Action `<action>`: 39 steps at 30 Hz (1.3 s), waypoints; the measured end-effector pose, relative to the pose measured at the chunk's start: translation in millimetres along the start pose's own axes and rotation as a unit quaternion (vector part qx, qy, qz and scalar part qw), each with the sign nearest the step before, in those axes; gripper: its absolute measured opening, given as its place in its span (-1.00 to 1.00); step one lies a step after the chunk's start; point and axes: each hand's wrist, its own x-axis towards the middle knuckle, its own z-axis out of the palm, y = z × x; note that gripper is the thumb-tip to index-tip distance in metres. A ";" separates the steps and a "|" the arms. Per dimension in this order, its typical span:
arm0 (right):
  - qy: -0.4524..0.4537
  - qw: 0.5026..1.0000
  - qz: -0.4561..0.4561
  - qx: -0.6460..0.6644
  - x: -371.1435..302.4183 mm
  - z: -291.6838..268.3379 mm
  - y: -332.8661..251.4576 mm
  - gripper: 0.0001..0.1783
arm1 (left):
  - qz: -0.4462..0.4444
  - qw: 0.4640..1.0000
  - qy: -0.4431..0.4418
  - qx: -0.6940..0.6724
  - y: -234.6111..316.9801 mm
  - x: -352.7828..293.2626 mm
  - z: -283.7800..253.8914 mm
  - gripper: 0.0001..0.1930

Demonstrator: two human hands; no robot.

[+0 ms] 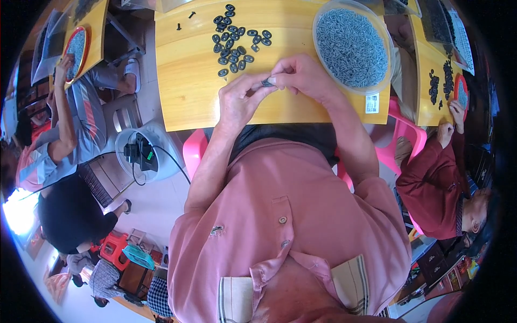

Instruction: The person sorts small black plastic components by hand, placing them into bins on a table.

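Observation:
Above the near part of the yellow table (pixel 188 102), my left hand (pixel 238 98) pinches a small black oval piece (pixel 266 83) between thumb and fingers. My right hand (pixel 301 78) meets it there, its thumb and fingertips closed at the piece. Whether a screw sits between the right fingertips is hidden. Beyond my left hand lie several loose black oval pieces (pixel 233 36), each with what looks like a hole or mark in its middle. A clear round tub (pixel 389 62) full of small silvery screws (pixel 353 48) stands just beyond my right hand.
Two dark screws (pixel 185 20) lie at the far left of the table. A white label (pixel 372 104) is stuck near its right edge. Co-workers sit at tables on the left (pixel 94 43) and right (pixel 425 110). A clear bin (pixel 161 161) with black cables stands on the floor.

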 end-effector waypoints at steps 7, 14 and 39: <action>0.001 1.000 0.000 -0.007 -1.5 1.2 1.1 -0.80 | 0.005 1.000 0.009 0.003 1.7 -2.6 1.3 -0.73; -0.018 1.000 -0.007 -0.008 3.3 -3.8 -0.4 -0.80 | 0.035 0.999 0.002 0.040 6.8 4.1 -3.7 -0.80; 0.165 0.931 -0.319 -0.073 45.8 14.2 -131.2 -0.71 | -0.063 0.893 0.168 -0.412 -25.4 3.1 -13.7 -0.69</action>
